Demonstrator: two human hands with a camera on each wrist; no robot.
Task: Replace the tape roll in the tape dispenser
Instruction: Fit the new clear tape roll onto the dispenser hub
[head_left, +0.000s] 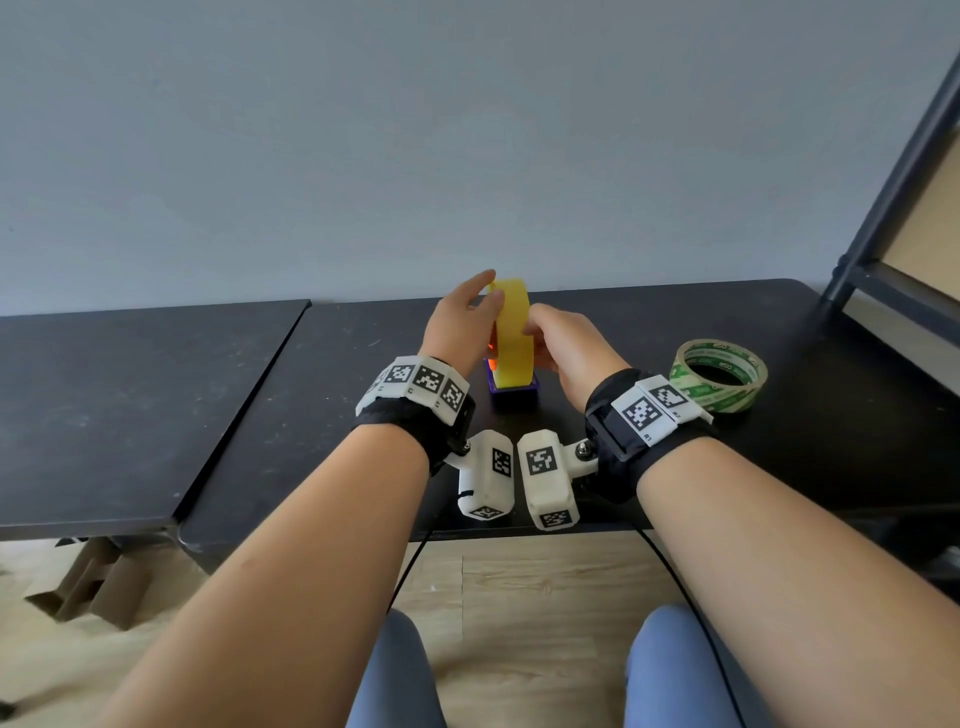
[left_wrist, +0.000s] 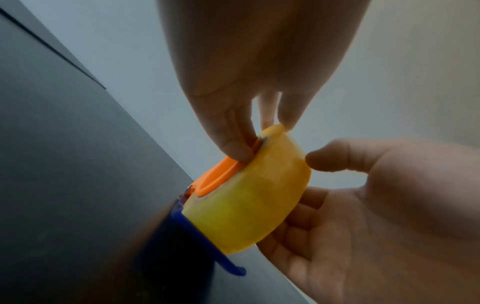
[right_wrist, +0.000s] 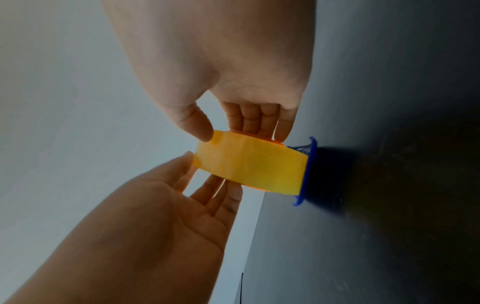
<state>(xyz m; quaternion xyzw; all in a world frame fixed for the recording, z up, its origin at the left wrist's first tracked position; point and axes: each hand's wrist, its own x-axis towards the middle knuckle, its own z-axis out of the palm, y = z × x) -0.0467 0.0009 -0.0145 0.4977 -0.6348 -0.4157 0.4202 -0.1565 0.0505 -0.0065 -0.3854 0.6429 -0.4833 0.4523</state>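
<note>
A yellow tape roll (head_left: 511, 338) (left_wrist: 249, 201) (right_wrist: 249, 166) stands on edge on the blue tape dispenser (head_left: 511, 397) (left_wrist: 202, 242) (right_wrist: 310, 170), around its orange hub (left_wrist: 218, 174). My left hand (head_left: 493, 291) (left_wrist: 261, 137) pinches the roll's top edge, thumb on the hub side and fingers on the far side. My right hand (head_left: 535, 338) (right_wrist: 231, 131) grips the roll from the right, with the thumb on its outer face and the fingers behind it. The dispenser's lower part is hidden behind the roll and hands.
A second roll, clear tape with green print (head_left: 719, 379), lies flat on the black table (head_left: 623, 322) to the right. Another dark table (head_left: 130, 389) adjoins on the left. A black shelf frame (head_left: 893, 208) rises at the right edge.
</note>
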